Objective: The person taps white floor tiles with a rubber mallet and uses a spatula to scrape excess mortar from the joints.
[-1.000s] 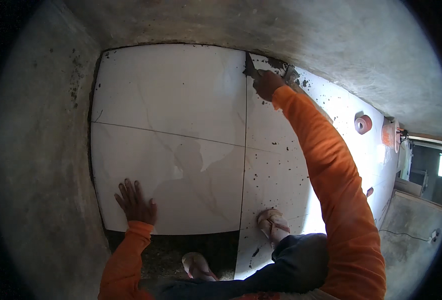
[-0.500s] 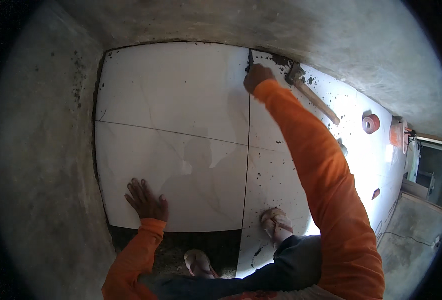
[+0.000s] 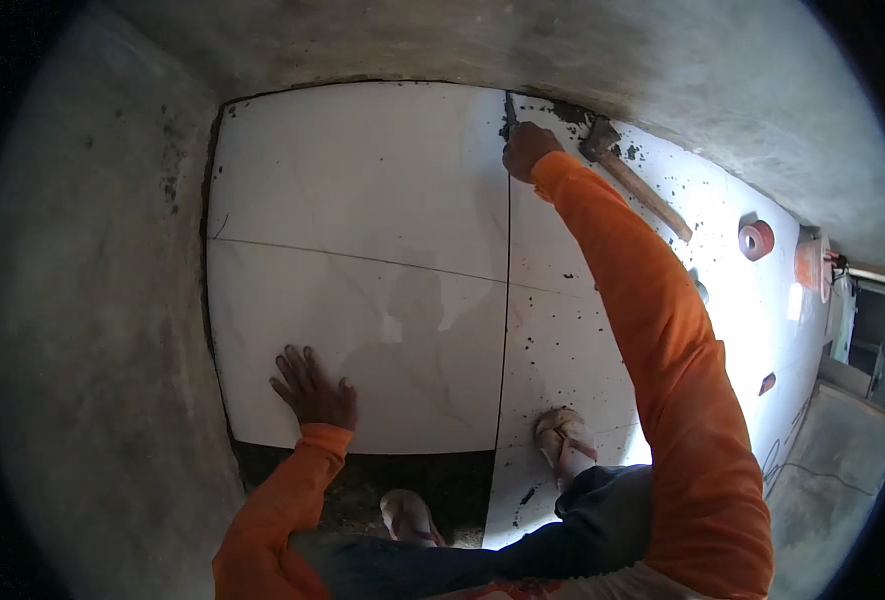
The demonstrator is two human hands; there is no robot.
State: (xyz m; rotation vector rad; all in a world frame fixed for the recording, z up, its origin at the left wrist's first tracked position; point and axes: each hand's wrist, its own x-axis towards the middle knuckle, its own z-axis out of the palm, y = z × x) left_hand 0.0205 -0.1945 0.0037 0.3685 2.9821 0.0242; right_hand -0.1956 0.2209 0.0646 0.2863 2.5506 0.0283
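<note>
Since a second ago the right hand has slid left, clenched on a small tool at the tile joint, while the left hand lies open, bracing the white tile

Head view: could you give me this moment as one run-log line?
left hand: flat on white tile | right hand: at tile joint by far wall, closed on a small tool | hammer: lying on tiles beside it

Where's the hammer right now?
In the head view the hammer lies on the white floor tiles at upper right, its head near the far concrete wall, just right of the right hand, with the handle pointing toward an orange tape roll.
</note>
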